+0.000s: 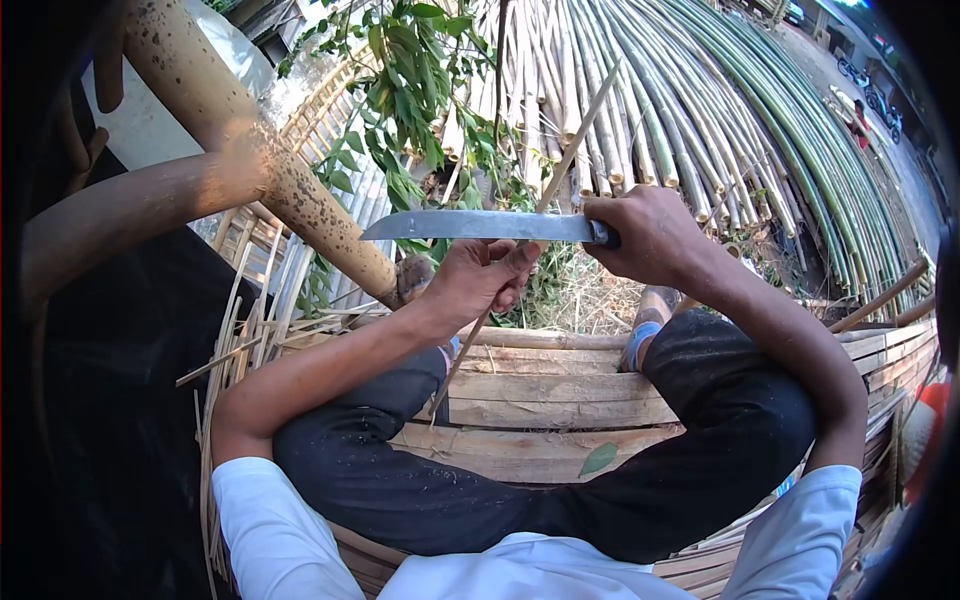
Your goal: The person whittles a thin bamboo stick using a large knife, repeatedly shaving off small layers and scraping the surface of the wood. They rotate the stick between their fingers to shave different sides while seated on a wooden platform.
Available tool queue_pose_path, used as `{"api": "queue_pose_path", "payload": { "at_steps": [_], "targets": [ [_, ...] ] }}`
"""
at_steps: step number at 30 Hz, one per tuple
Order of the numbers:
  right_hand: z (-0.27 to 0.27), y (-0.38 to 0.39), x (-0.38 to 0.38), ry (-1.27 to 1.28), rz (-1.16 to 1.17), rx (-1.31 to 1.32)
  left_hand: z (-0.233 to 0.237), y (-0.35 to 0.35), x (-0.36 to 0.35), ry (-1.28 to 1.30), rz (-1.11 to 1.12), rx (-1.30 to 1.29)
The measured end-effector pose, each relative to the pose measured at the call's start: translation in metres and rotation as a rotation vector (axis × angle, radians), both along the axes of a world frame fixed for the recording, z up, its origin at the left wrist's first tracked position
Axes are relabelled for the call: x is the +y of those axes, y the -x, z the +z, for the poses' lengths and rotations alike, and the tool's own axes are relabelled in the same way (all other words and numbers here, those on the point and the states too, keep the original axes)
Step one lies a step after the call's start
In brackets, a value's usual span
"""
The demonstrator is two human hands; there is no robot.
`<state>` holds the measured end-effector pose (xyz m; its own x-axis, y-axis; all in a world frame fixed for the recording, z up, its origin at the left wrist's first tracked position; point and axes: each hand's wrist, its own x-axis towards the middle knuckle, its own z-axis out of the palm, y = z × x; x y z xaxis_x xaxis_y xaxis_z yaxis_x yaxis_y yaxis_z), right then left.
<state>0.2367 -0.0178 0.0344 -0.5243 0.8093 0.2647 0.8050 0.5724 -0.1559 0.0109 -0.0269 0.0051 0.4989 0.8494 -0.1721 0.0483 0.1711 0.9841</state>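
Right now your right hand point(650, 235) is clenched around the handle of a long knife point(470, 225), its blade pointing to your left and lying level across the view. Your left hand point(480, 280) has its grip closed on a thin bamboo strip point(580, 140), fingers pinched round it just under the blade, so steel and strip meet right above that hand. The strip runs slantwise. Its upper end rises past the blade toward the stacked bamboo poles point(720, 120), and its lower end drops between your knees to the slatted platform point(540, 400) you sit on.

As for progress, I judge the paring to be under way rather than finished, since the edge meets the strip part-way along. Which stretch has already been shaved is too fine to tell. Thin splints point(240, 330) lie beside your left thigh. A thick speckled pole point(290, 190) leans at your left, with another person's forearm point(120, 220) against it.
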Motion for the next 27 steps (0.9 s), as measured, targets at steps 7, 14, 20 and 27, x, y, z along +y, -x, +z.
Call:
{"api": "queue_pose_path", "payload": {
  "at_steps": [7, 14, 20, 27],
  "targets": [
    [-0.004, 0.002, 0.001, -0.044, 0.035, -0.051, -0.009, 0.004, 0.002, 0.009, -0.095, -0.066],
    [-0.009, 0.006, 0.002, -0.049, 0.078, -0.041, 0.007, -0.001, -0.006, 0.205, -0.084, -0.109],
    [-0.005, 0.011, 0.001, -0.084, 0.046, -0.065, 0.001, 0.008, -0.001, 0.252, -0.222, -0.236],
    [-0.005, 0.008, 0.004, -0.093, -0.039, -0.067, 0.005, 0.008, -0.002, 0.288, -0.169, -0.23]
  ]
}}
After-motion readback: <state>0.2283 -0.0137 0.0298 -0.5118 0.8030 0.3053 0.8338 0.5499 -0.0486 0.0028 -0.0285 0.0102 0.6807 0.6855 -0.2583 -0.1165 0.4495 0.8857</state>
